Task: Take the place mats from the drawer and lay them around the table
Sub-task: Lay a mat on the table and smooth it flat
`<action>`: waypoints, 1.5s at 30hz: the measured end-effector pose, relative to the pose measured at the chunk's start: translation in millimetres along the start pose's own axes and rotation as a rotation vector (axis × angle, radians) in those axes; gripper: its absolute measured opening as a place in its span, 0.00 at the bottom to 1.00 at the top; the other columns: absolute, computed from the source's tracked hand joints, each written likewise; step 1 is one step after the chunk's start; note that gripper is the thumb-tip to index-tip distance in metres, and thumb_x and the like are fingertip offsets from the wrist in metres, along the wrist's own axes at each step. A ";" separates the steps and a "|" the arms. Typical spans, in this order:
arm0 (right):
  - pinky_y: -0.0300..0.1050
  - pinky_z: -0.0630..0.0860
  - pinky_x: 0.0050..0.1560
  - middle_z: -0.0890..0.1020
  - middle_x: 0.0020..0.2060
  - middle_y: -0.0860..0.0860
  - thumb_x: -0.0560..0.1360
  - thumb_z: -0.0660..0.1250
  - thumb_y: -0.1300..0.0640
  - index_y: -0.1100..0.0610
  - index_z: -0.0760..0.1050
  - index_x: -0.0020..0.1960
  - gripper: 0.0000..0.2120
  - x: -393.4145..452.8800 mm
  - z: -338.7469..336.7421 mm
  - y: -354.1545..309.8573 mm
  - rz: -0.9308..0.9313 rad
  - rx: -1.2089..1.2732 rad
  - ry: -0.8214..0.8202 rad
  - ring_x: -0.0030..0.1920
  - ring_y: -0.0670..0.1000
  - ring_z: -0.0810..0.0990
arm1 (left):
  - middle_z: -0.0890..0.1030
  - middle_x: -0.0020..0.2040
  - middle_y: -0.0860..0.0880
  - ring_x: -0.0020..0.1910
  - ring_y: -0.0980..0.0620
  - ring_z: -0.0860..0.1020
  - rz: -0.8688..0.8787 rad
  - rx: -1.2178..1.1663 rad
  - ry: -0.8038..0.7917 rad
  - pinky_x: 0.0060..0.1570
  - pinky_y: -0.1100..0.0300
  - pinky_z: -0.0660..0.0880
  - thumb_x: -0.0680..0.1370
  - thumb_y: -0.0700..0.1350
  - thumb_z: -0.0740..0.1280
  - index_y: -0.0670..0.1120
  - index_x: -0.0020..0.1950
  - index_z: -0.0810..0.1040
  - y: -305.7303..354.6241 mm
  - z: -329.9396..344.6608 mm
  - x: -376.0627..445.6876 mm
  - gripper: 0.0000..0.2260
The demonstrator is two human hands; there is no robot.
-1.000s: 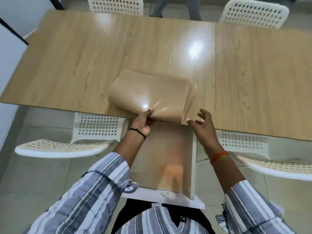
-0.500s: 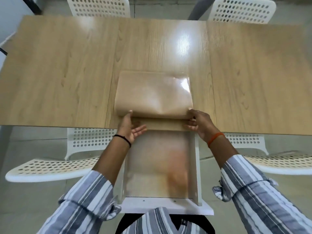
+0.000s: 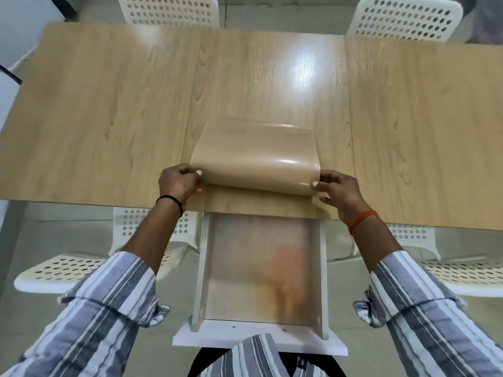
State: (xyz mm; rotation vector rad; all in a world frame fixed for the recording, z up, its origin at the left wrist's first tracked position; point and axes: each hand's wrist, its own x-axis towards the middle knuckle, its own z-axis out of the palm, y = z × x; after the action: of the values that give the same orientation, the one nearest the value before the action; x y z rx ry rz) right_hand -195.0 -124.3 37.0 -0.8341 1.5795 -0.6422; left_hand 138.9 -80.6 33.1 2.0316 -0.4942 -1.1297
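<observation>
Both hands have shifted out to the mats' (image 3: 254, 156) near corners, lifting that edge so the stack bows up off the table (image 3: 109, 104). Left hand (image 3: 178, 183) and right hand (image 3: 339, 187) pinch a corner each, probably to peel one free. Drawer (image 3: 261, 268) hangs open below.

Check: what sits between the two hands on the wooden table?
Head view: only the curled tan glossy place mats span the gap. The left hand pinches their left edge, the right hand their right edge, above the wooden table.
</observation>
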 end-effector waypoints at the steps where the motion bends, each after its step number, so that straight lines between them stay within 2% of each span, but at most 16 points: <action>1: 0.41 0.80 0.41 0.83 0.43 0.50 0.72 0.70 0.70 0.58 0.81 0.53 0.13 2.4 -0.3 -0.9 0.016 0.050 0.009 0.45 0.49 0.82 | 0.81 0.47 0.41 0.39 0.45 0.81 0.038 -0.041 0.037 0.45 0.53 0.82 0.75 0.36 0.70 0.41 0.52 0.81 2.0 2.6 -0.6 0.07; 5: 0.49 0.81 0.56 0.83 0.45 0.57 0.70 0.69 0.76 0.64 0.81 0.50 0.12 4.9 -3.4 1.7 -0.042 0.161 0.067 0.51 0.56 0.83 | 0.80 0.43 0.44 0.47 0.46 0.80 -0.109 -0.501 -0.035 0.56 0.51 0.79 0.76 0.34 0.65 0.41 0.44 0.76 14.1 4.9 -5.8 0.03; 8: 0.45 0.80 0.54 0.83 0.42 0.55 0.70 0.69 0.75 0.60 0.81 0.46 0.12 2.4 -7.1 6.2 -0.031 0.262 0.103 0.48 0.53 0.82 | 0.77 0.35 0.47 0.46 0.48 0.79 -0.216 -0.704 -0.154 0.57 0.50 0.79 0.79 0.39 0.63 0.43 0.43 0.74 8.6 1.7 -2.2 0.05; 13: 0.41 0.82 0.38 0.83 0.33 0.51 0.73 0.68 0.74 0.58 0.79 0.44 0.12 -6.1 -10.0 21.0 0.112 0.339 0.075 0.37 0.48 0.83 | 0.76 0.40 0.46 0.41 0.51 0.79 -0.318 -0.680 -0.102 0.47 0.54 0.82 0.79 0.37 0.65 0.42 0.42 0.73 -16.0 10.1 -7.3 0.06; 15: 0.41 0.82 0.35 0.83 0.36 0.54 0.73 0.66 0.76 0.61 0.77 0.43 0.11 -11.0 -13.1 26.1 0.154 0.345 0.050 0.37 0.50 0.85 | 0.76 0.41 0.44 0.42 0.50 0.79 -0.346 -0.735 -0.122 0.48 0.54 0.82 0.79 0.36 0.64 0.41 0.42 0.73 -23.3 11.5 -10.8 0.06; 18: 0.45 0.84 0.40 0.81 0.45 0.61 0.76 0.60 0.75 0.66 0.76 0.50 0.09 -10.3 -20.0 24.0 0.205 0.437 0.030 0.43 0.55 0.86 | 0.75 0.43 0.44 0.45 0.49 0.78 -0.364 -0.783 -0.184 0.62 0.52 0.76 0.80 0.34 0.61 0.41 0.43 0.72 -24.7 9.8 -14.6 0.07; 21: 0.54 0.83 0.50 0.79 0.51 0.62 0.77 0.56 0.72 0.69 0.73 0.57 0.11 -5.0 -24.4 14.3 0.272 0.580 0.010 0.53 0.61 0.83 | 0.80 0.44 0.44 0.53 0.47 0.78 -0.299 -0.687 -0.280 0.63 0.52 0.75 0.80 0.33 0.59 0.39 0.40 0.80 -20.2 1.8 -15.7 0.13; 23: 0.54 0.83 0.48 0.77 0.41 0.57 0.77 0.55 0.68 0.65 0.72 0.48 0.07 -5.9 -21.6 12.1 0.299 0.576 0.028 0.45 0.54 0.83 | 0.83 0.37 0.46 0.49 0.49 0.80 -0.280 -0.642 -0.336 0.51 0.59 0.79 0.79 0.33 0.57 0.43 0.32 0.84 -19.6 -5.0 -16.9 0.22; 24: 0.48 0.81 0.42 0.76 0.33 0.53 0.77 0.55 0.66 0.61 0.71 0.40 0.09 -7.0 -18.9 11.8 0.299 0.562 0.044 0.37 0.50 0.80 | 0.82 0.32 0.48 0.42 0.51 0.80 -0.298 -0.604 -0.370 0.43 0.62 0.80 0.79 0.35 0.57 0.43 0.28 0.83 -18.7 -7.1 -17.8 0.23; 26: 0.39 0.77 0.32 0.74 0.23 0.48 0.79 0.58 0.62 0.57 0.68 0.35 0.14 -8.1 -14.7 13.8 0.274 0.569 0.065 0.28 0.45 0.77 | 0.81 0.28 0.49 0.34 0.52 0.80 -0.315 -0.539 -0.442 0.34 0.65 0.78 0.77 0.40 0.61 0.44 0.29 0.82 -15.3 -6.6 -22.2 0.19; 29: 0.36 0.74 0.25 0.75 0.24 0.47 0.80 0.63 0.56 0.56 0.73 0.39 0.12 -15.2 -13.9 13.8 0.248 0.556 0.005 0.21 0.43 0.75 | 0.82 0.30 0.51 0.37 0.55 0.80 -0.262 -0.529 -0.360 0.40 0.63 0.79 0.79 0.41 0.63 0.47 0.30 0.84 -24.2 -3.3 -13.9 0.18; 31: 0.36 0.73 0.26 0.75 0.25 0.48 0.79 0.64 0.60 0.59 0.74 0.43 0.06 -14.3 -15.1 16.5 0.240 0.484 -0.033 0.19 0.42 0.74 | 0.84 0.33 0.50 0.38 0.55 0.81 -0.278 -0.509 -0.348 0.42 0.64 0.80 0.80 0.39 0.62 0.46 0.31 0.85 -29.6 -4.2 -10.6 0.20; 34: 0.36 0.74 0.26 0.79 0.26 0.50 0.77 0.65 0.63 0.62 0.75 0.45 0.03 -12.6 -17.0 17.6 0.248 0.511 -0.022 0.22 0.44 0.76 | 0.85 0.41 0.47 0.41 0.53 0.84 -0.327 -0.505 -0.352 0.51 0.62 0.80 0.79 0.39 0.65 0.41 0.44 0.83 -33.1 -4.7 -7.7 0.08; 38: 0.40 0.80 0.32 0.82 0.36 0.53 0.78 0.64 0.65 0.61 0.75 0.49 0.02 -9.1 -21.5 22.1 0.229 0.495 -0.089 0.32 0.48 0.83 | 0.85 0.39 0.45 0.37 0.52 0.84 -0.316 -0.527 -0.370 0.41 0.61 0.82 0.79 0.36 0.64 0.41 0.34 0.85 -33.9 -4.5 -4.0 0.16; 42: 0.41 0.81 0.35 0.82 0.44 0.56 0.77 0.64 0.69 0.59 0.75 0.53 0.08 -2.9 -26.8 30.4 0.217 0.422 -0.125 0.37 0.50 0.85 | 0.82 0.45 0.46 0.42 0.52 0.81 -0.317 -0.465 -0.450 0.43 0.58 0.81 0.80 0.38 0.60 0.42 0.45 0.81 -33.3 -8.5 -2.8 0.10; 45: 0.40 0.80 0.37 0.82 0.42 0.54 0.78 0.63 0.70 0.58 0.77 0.53 0.10 0.0 -27.5 36.6 0.219 0.336 -0.111 0.37 0.50 0.80 | 0.82 0.42 0.50 0.37 0.56 0.79 -0.279 -0.446 -0.543 0.39 0.63 0.80 0.80 0.35 0.58 0.45 0.40 0.86 -32.4 -12.0 -2.8 0.18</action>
State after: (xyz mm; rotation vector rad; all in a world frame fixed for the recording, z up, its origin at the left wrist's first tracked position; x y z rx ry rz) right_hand -228.0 -103.8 12.8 -0.4322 1.3887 -0.6664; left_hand 146.8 -52.9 13.9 1.4239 -0.1871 -1.7959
